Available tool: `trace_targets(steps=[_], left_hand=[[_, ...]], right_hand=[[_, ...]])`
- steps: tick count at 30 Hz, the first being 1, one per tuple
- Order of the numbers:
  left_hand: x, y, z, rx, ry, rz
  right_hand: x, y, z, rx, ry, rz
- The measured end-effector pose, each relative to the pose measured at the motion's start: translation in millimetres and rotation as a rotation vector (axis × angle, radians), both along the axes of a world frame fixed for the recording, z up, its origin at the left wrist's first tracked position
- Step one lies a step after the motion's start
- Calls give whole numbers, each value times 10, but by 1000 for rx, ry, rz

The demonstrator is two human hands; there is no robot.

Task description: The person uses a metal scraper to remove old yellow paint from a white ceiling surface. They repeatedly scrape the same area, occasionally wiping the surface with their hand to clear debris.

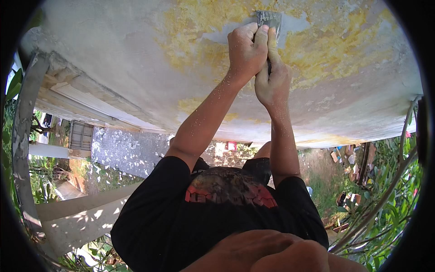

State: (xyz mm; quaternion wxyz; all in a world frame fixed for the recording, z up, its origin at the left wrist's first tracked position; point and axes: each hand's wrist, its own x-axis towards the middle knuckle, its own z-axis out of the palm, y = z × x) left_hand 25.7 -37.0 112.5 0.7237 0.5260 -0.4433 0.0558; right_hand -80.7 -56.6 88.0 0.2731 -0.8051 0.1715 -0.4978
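Note:
A putty knife [274, 19] has its wide metal blade against a wall [129, 57] with patchy white and yellow coating. My right hand [274, 81] grips its dark handle, with the index finger stretched along toward the blade. Just ahead, my left hand [247, 51] is curled around the tool, thumb pressed at the base of the blade. The two hands touch, and they hide most of the handle. Around the blade lies a bare pale patch [295, 23] bordered by rough yellow coating [319, 51]. Pale dust and flakes speckle both hands and forearms.
On the left, a ledge [98, 98] runs along the wall, near a weathered post [29, 112] and a pale beam [85, 204]. Light flakes litter the grey paving [119, 146] below. Branches [377, 207] with leaves rise on the right, and loose debris [351, 159] lies on the ground.

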Motion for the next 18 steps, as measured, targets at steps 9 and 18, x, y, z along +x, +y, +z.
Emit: trace_targets(steps=[9, 18], left_hand=[[7, -81, 44, -56, -34, 21], [15, -102, 98, -50, -49, 24]], right_hand=[[-66, -40, 113, -61, 7, -29], [-55, -78, 113, -29, 14, -24]])
